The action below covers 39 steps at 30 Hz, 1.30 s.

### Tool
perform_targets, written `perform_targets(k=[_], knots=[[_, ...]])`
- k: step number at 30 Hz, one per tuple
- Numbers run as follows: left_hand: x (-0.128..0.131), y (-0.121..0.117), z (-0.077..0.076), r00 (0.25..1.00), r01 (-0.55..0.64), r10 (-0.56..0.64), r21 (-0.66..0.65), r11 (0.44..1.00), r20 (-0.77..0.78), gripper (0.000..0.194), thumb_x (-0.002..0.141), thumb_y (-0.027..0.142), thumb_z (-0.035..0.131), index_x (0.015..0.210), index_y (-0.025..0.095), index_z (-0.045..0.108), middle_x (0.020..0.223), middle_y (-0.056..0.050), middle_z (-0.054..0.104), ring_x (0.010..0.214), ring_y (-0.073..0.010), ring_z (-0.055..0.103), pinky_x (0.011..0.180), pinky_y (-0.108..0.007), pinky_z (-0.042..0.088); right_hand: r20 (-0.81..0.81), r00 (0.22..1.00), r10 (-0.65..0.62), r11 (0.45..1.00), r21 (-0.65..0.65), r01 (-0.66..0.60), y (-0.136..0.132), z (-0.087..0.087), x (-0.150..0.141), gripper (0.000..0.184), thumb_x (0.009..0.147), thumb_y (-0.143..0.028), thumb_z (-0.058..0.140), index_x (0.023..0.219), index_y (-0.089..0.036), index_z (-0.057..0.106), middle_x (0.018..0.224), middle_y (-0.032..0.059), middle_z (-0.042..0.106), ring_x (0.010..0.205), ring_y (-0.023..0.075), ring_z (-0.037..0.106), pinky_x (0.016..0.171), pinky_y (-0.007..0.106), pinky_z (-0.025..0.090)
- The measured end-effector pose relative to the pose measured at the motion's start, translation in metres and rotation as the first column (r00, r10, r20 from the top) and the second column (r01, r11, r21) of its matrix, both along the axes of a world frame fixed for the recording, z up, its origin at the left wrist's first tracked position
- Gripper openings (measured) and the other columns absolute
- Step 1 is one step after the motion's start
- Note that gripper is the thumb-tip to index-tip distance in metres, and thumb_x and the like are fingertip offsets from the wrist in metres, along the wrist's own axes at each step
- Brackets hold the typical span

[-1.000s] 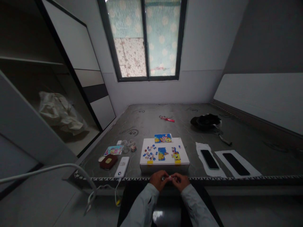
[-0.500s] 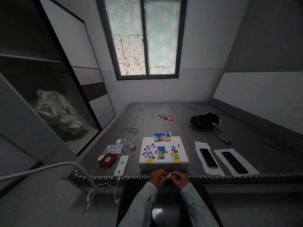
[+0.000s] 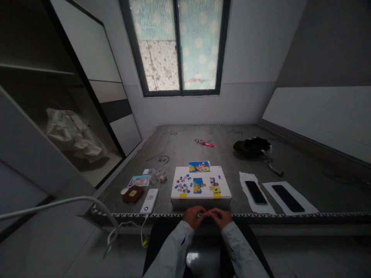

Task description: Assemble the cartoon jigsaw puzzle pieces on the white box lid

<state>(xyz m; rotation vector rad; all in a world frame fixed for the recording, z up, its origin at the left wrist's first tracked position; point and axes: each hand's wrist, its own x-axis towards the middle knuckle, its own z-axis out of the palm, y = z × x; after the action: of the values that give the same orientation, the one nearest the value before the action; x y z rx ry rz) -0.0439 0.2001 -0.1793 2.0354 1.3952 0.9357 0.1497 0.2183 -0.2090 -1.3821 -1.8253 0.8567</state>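
Note:
My left hand and my right hand meet fingertip to fingertip in front of the white box. Both are closed in a pinch, around something too small to make out. On the box lid lie several loose jigsaw pieces at the left. A partly joined blue and yellow puzzle section sits in the middle, and another joined section lies to its right. A cartoon picture card rests at the lid's far edge.
Left of the box are a white power bank with a cable, a brown pouch, a colourful card and clear cups. To the right lie two phones on white sheets and a black cap. A red item lies farther back.
My fingers have shifted slightly at the tips, and the pale bit seen between them earlier is now less visible. The view has moved a little; the things on the box stay put.

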Motion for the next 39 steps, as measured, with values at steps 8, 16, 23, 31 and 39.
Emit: perform_targets(k=[8, 16, 23, 31, 39], knots=[[0.0, -0.001, 0.005, 0.998, -0.044, 0.046, -0.045, 0.998, 0.046, 0.015, 0.089, 0.033, 0.059, 0.091, 0.022, 0.07, 0.088, 0.001, 0.074, 0.077, -0.0129, 0.067, 0.074, -0.021, 0.05, -0.023, 0.999, 0.027, 0.999, -0.022, -0.028, -0.003, -0.004, -0.005, 0.039, 0.08, -0.057, 0.057, 0.086, -0.022, 0.074, 0.057, -0.0005, 0.066, 0.056, 0.0157, 0.063, 0.059, 0.025, 0.047], [0.001, -0.001, 0.006, 0.992, -0.053, 0.064, -0.104, 0.993, 0.106, 0.013, 0.086, 0.029, 0.062, 0.088, 0.022, 0.073, 0.083, 0.002, 0.076, 0.072, -0.0125, 0.067, 0.074, -0.022, 0.051, 0.007, 0.999, 0.035, 0.999, 0.009, -0.036, 0.002, -0.008, -0.001, 0.036, 0.076, -0.054, 0.064, 0.089, -0.022, 0.075, 0.056, -0.0018, 0.064, 0.052, 0.0133, 0.059, 0.054, 0.023, 0.044], [0.002, -0.001, 0.01, 0.98, -0.084, 0.109, -0.148, 0.985, 0.169, 0.014, 0.084, 0.029, 0.066, 0.086, 0.021, 0.077, 0.081, 0.0, 0.077, 0.072, -0.0141, 0.068, 0.075, -0.023, 0.053, 0.056, 0.998, 0.026, 0.997, 0.066, -0.03, 0.003, -0.009, -0.001, 0.04, 0.078, -0.054, 0.061, 0.098, -0.023, 0.076, 0.056, -0.0005, 0.065, 0.052, 0.0138, 0.06, 0.055, 0.024, 0.045], [0.004, -0.003, 0.012, 0.975, -0.014, 0.053, -0.181, 0.983, 0.214, 0.02, 0.077, 0.03, 0.073, 0.095, 0.024, 0.077, 0.089, 0.001, 0.078, 0.08, -0.0161, 0.071, 0.075, -0.024, 0.055, 0.097, 0.995, -0.034, 0.994, 0.11, 0.024, -0.004, 0.004, -0.002, 0.037, 0.081, -0.052, 0.056, 0.097, -0.024, 0.075, 0.057, -0.0002, 0.066, 0.054, 0.0149, 0.063, 0.058, 0.025, 0.046], [0.004, -0.004, 0.014, 0.979, -0.029, 0.065, -0.182, 0.983, 0.194, 0.017, 0.078, 0.033, 0.073, 0.092, 0.025, 0.078, 0.087, 0.001, 0.078, 0.076, -0.0149, 0.071, 0.075, -0.024, 0.055, 0.134, 0.989, -0.071, 0.988, 0.145, 0.051, -0.006, 0.004, -0.005, 0.035, 0.081, -0.05, 0.055, 0.091, -0.023, 0.074, 0.056, -0.0006, 0.065, 0.051, 0.0135, 0.06, 0.056, 0.025, 0.044]])
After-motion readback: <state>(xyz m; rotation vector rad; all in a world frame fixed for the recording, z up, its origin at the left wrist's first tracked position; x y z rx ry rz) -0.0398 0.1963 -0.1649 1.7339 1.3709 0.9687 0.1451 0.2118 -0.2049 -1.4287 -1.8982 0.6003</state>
